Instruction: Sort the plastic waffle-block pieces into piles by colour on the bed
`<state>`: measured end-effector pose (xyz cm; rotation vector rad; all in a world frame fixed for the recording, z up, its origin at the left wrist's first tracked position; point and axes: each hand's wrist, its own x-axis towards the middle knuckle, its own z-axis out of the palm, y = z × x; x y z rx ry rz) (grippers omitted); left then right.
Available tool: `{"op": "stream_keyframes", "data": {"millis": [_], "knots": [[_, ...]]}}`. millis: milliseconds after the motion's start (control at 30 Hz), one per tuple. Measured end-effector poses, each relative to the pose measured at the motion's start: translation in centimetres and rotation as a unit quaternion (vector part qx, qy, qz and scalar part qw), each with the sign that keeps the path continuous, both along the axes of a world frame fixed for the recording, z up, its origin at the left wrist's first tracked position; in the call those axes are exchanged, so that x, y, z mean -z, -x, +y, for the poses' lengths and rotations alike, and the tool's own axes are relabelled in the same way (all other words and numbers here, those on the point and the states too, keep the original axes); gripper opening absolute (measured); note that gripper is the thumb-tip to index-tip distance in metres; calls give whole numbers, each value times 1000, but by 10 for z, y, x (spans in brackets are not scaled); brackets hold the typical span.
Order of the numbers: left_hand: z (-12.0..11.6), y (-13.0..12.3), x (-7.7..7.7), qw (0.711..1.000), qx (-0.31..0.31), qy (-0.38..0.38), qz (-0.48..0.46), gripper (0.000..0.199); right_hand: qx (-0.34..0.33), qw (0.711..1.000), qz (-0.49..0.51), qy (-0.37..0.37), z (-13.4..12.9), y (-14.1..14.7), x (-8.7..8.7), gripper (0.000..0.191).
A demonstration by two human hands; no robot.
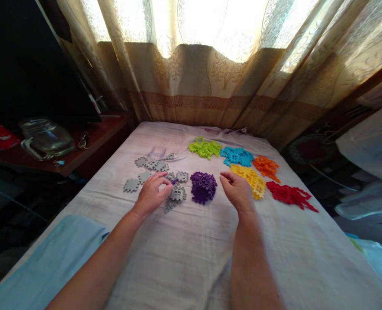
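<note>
One half-hidden purple piece [174, 182] is pinched by the left hand [152, 193]; the right hand [238, 192] curls, its hold unclear.

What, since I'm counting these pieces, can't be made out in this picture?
In the head view:
Small purple piece at the left hand: exact shape, too small to tell.
Right hand: whether it holds anything, hidden by its curled fingers.
Purple pile: lower pieces, hidden by those on top.
Yellow pile: part is behind the right hand.
</note>
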<state>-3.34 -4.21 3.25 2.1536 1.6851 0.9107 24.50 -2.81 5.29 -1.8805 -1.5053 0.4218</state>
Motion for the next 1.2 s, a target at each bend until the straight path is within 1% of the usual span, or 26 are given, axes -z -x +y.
{"op": "stream_keyframes", "data": {"millis": [67,133,200,267,367,467,533,600,700,800,833,867,967,1100,1200], "knots": [[0,-20,-3,999,36,-15,-27,14,-1,1000,-3,6,0,1,0,35],[1,-42,-5,997,59,-48,-35,11,-7,1000,-4,8,1,1,1,35],[4,-62,-6,994,71,-80,-28,7,-16,1000,-2,6,1,2,1,33],[7,-80,-6,992,80,-96,-9,5,-19,1000,1,5,1,3,2,32],[13,-98,-5,991,94,-91,25,2,-15,1000,3,13,2,3,3,31],[18,-105,-3,990,106,-80,45,4,-14,1000,5,11,3,3,7,30],[19,-104,0,990,110,-81,45,10,-17,1000,7,2,5,2,10,30],[16,-96,5,990,106,-86,42,14,-30,999,5,-10,6,4,13,33],[6,-75,16,992,79,-80,53,22,-94,994,-30,-45,6,11,15,44],[-8,-52,29,993,59,-43,89,50,-155,981,-107,-54,0,26,15,65],[-12,-46,33,993,55,-30,102,56,-163,977,-132,-48,-3,32,15,70],[-15,-40,37,992,51,-19,114,58,-167,973,-156,-42,-6,37,15,74],[-18,-33,46,991,30,-5,131,49,-179,960,-208,-54,-17,50,22,71],[-17,-34,49,992,9,-8,129,42,-192,946,-242,-98,-27,55,44,61],[-17,-36,49,992,1,-12,129,42,-195,943,-248,-107,-26,55,59,56]]}}
